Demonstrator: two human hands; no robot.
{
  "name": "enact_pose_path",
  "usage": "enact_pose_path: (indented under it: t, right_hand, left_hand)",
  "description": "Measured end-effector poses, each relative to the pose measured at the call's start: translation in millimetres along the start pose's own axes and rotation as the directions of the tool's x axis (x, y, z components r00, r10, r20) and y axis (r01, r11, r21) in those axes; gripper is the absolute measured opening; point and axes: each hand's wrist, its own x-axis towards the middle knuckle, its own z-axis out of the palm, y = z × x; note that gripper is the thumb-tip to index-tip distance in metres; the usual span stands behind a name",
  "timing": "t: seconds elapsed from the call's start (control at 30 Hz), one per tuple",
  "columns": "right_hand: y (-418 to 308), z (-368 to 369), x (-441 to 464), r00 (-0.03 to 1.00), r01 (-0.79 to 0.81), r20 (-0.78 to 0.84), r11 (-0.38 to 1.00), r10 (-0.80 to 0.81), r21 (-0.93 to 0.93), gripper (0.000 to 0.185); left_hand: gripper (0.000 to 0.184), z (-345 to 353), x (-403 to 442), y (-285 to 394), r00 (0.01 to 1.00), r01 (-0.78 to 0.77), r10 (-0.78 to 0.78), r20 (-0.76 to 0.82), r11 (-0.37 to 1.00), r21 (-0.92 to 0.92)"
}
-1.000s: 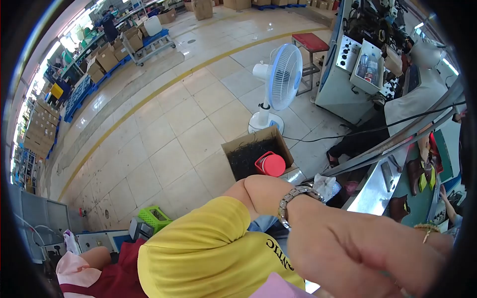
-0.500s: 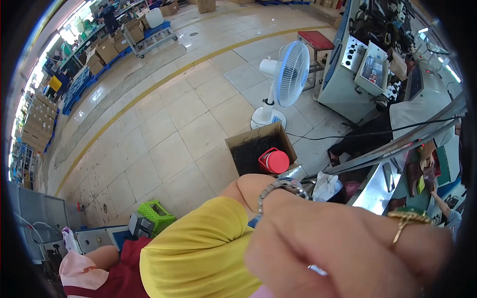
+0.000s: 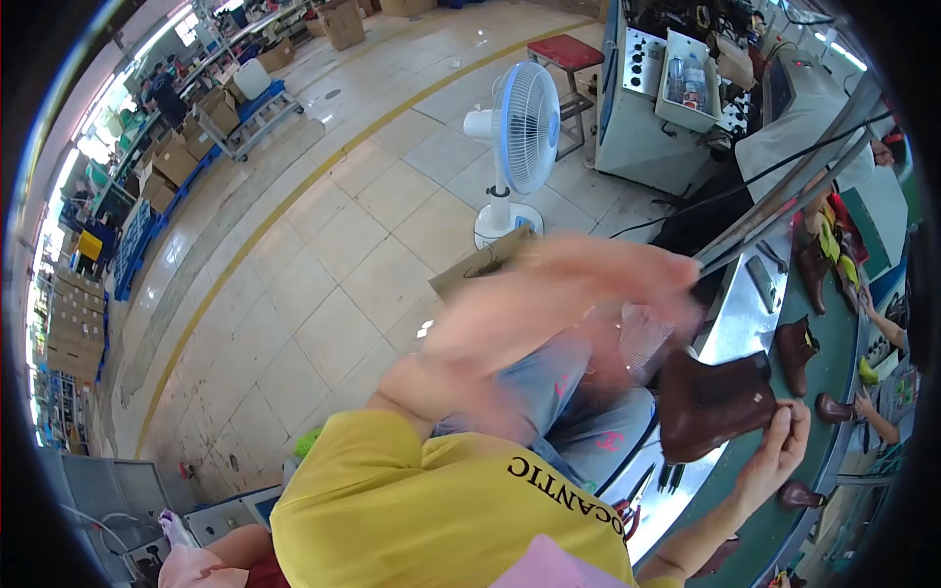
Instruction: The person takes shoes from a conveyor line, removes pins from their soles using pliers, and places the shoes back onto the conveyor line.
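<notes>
A dark brown ankle boot point(image 3: 711, 407) is gripped at one edge between the thumb and fingers of my right hand point(image 3: 776, 453), at the lower right of the head view. My left hand point(image 3: 578, 294) sweeps across the middle, badly smeared, so its fingers cannot be made out. It is nearest to a whitish, see-through crumpled piece point(image 3: 644, 338), and whether it touches that is unclear. Past the held boot, another brown boot point(image 3: 796, 355) stands on the green conveyor belt point(image 3: 725, 500), among several more pieces of footwear.
A metal ledge point(image 3: 750, 304) bearing hand tools runs beside the belt. Ahead are a fan point(image 3: 527, 127), a partly hidden carton point(image 3: 480, 265) and a red stool point(image 3: 566, 51). A co-worker's hand point(image 3: 865, 404) is across the belt. A metal rail point(image 3: 784, 220) slants at the right.
Both hands were close together in front of the camera. Now they are apart: the right one is lower right with the boot in view, the left one blurred in the middle. The view has shifted.
</notes>
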Motion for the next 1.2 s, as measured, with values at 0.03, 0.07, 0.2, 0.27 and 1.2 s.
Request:
enact_pose_path:
  t: [0.03, 0.07, 0.2, 0.27, 1.2]
  right_hand:
    - [-1.3, 13.3, 1.1, 0.997, 0.053, 0.056, 0.998, -0.054, 0.017, 0.011]
    - [-4.1, 25.7, 3.3, 0.988, 0.105, 0.113, 0.994, -0.109, 0.036, 0.010]
    - [-32.7, 80.4, 5.1, 0.966, -0.042, 0.259, 0.995, 0.015, 0.095, 0.009]
    - [-33.2, 111.3, 13.8, 0.930, -0.139, 0.359, 0.980, 0.079, 0.144, 0.013]
    - [249.0, -56.0, -149.1, 0.942, -0.201, -0.119, 0.243, 0.313, -0.949, 0.059]
  left_hand:
    - [0.081, -7.4, -15.0, -44.7, 0.987, 0.128, -0.146, 0.072, 0.969, 0.212]
    - [0.103, -14.8, -30.1, -89.5, 0.947, 0.202, -0.288, 0.142, 0.878, 0.433]
    - [0.114, 15.6, -83.4, -134.3, 0.820, 0.479, -0.562, 0.109, 0.778, 0.407]
    - [0.113, 6.8, -100.2, -151.6, 0.802, 0.539, -0.595, 0.052, 0.758, 0.366]
    - [0.088, -27.3, -170.5, -186.0, 0.200, 0.934, -0.972, -0.124, 0.227, -0.276]
